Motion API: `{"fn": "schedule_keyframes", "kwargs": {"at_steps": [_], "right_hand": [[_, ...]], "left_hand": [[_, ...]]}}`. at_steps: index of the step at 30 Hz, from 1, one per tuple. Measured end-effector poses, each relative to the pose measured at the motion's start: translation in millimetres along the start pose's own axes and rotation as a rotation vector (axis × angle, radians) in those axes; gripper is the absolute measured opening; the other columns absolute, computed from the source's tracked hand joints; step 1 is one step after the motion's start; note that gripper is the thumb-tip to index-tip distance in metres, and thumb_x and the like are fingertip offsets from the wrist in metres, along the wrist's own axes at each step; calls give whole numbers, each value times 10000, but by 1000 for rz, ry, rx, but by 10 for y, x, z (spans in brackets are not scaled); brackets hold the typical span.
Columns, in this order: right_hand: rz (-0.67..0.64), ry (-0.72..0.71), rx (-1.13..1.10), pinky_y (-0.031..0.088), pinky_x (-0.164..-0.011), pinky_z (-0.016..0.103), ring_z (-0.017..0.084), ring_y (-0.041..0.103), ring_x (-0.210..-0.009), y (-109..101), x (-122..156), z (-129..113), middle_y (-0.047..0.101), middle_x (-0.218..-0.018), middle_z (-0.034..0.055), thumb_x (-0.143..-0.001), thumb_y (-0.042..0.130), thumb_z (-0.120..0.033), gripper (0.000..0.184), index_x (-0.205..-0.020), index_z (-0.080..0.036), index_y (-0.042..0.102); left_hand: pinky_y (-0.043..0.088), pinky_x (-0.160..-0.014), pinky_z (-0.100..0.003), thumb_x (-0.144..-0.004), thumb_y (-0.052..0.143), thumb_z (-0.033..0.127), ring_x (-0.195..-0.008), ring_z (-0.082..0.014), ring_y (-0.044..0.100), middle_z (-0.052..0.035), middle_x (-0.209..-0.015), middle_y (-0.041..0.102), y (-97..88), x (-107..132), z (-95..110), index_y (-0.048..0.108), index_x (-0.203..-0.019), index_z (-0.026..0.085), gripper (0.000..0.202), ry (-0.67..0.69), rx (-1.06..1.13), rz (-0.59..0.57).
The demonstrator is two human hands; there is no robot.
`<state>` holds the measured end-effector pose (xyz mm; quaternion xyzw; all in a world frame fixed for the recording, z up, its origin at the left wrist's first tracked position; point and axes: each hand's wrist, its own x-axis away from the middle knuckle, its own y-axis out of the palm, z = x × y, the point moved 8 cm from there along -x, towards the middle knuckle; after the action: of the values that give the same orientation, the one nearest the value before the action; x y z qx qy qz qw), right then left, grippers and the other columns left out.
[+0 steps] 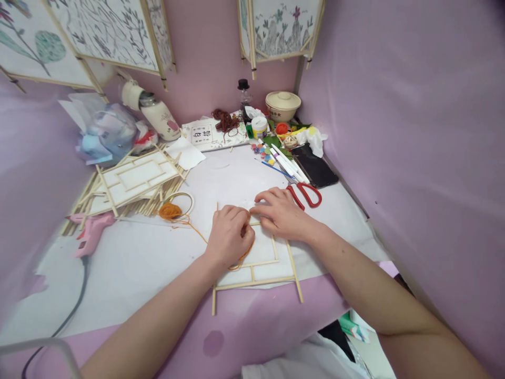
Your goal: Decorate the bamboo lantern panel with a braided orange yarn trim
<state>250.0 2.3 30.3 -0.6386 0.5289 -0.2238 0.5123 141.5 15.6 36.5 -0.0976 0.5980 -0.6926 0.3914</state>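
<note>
2 grips: left hand (pixel 231 234) pinches orange thread (pixel 170 211), right hand (pixel 282 213) pressed flat on frame (pixel 262 253)

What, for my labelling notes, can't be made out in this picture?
Head view throughout:
- Whether the left hand grips the orange thread: its curled fingers hide that.
- Top corner of the frame: under the right hand.
- The glue gun: blurred, and its cord is cut off by the bottom edge.
- Writing on the card: too small to read.
</note>
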Motion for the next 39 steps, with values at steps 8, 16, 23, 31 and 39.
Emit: {"fn": "schedule_keyframes", "kwargs": {"at_steps": [8, 16, 23, 31, 39], "right_hand": [[43, 24, 2, 284, -945, 427, 257, 403, -1151, -52, 11, 17, 556, -1256, 91, -863, 509, -165, 341, -1157, -229, 668], [3, 8, 6, 280, -952, 428, 256, 398, -1149, -8, 2, -26, 562, -1230, 75, -867, 508, -169, 290, -1069, -242, 702], [22, 9, 1, 276, -942, 429, 254, 400, -1142, -27, 10, -13, 568, -1229, 77, -862, 511, -165, 311, -1104, -238, 691], [29, 10, 14, 274, -942, 428, 253, 401, -1139, -19, 16, -15, 562, -1246, 76, -859, 513, -160, 316, -1101, -249, 696], [103, -26, -3, 322, -934, 447, 257, 453, -1133, -57, 3, -33, 588, -1226, 71, -848, 552, -163, 280, -1072, -246, 699]], "left_hand": [[365, -773, -386, -773, 512, 104, -926, -238, 552, -44, -901, 668, 9, 4, -15, 477, -737, 203, 111, -14, -17, 2], [361, -767, -378, -768, 514, 102, -912, -229, 546, -39, -873, 658, 11, 4, -21, 498, -746, 200, 101, -21, -24, -4], [360, -767, -376, -772, 519, 111, -908, -227, 538, -42, -865, 649, 2, 10, -32, 511, -758, 199, 89, -35, -29, -1], [354, -758, -372, -778, 528, 124, -890, -227, 519, -41, -872, 626, -4, 7, -56, 509, -761, 198, 78, -60, -38, 27], [349, -752, -375, -791, 521, 136, -875, -230, 502, -41, -847, 600, -9, 11, -73, 484, -735, 204, 95, -84, -52, 28]]}}
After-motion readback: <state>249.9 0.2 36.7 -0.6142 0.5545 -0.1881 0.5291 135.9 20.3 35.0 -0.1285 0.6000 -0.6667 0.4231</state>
